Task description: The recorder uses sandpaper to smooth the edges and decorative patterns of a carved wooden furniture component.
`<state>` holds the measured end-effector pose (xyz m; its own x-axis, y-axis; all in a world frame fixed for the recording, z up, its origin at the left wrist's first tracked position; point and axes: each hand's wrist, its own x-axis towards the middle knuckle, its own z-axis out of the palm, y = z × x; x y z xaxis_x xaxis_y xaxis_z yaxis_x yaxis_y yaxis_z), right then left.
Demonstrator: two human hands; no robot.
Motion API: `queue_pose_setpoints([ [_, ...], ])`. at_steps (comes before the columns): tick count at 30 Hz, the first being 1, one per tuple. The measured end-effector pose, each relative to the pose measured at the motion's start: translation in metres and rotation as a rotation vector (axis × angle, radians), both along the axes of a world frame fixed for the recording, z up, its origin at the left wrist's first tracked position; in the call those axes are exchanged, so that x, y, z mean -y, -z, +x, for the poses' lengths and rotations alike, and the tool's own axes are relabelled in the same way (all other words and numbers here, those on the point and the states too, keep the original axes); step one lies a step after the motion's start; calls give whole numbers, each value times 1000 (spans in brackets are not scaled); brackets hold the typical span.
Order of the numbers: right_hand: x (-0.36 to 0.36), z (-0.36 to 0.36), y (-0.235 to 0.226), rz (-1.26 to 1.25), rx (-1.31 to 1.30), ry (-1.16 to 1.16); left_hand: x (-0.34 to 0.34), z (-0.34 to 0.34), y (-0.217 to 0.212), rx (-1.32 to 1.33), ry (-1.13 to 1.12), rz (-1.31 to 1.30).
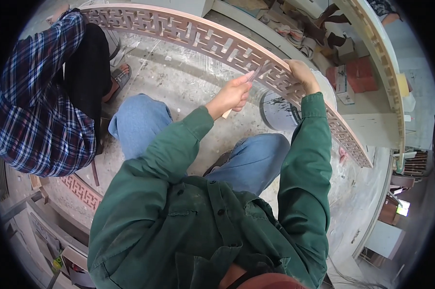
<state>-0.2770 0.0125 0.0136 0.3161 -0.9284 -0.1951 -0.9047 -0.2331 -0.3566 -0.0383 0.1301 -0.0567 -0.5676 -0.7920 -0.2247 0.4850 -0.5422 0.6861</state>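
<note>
head view: i'm watching the left hand clutching a thin tool in curled fingers, the right hand gripping the fretwork panel, fingers bent over its edge.

"Where does the board run?"
"From the far left to the right, over the floor."
"And the bucket?"
"At the right, below the board, which hides part of it."
"The boxes?"
"Far right, beyond the board."
"The co-worker?"
"At the left, near the board's left end."
"Anything nearer?"
"A second board, at near left."
</note>
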Motion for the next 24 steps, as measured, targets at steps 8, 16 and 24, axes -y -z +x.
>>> queue_pose_setpoints([
  [8, 12, -4, 7, 91, 201, 331, -10, -5, 25, 73, -75, -180],
  [16, -11, 41, -16, 266, 525, 13, -53, 34, 25, 254, -32, -293],
  [24, -9, 37, -6, 222, 445, 62, -47, 51, 8, 425, -259, -528],
])
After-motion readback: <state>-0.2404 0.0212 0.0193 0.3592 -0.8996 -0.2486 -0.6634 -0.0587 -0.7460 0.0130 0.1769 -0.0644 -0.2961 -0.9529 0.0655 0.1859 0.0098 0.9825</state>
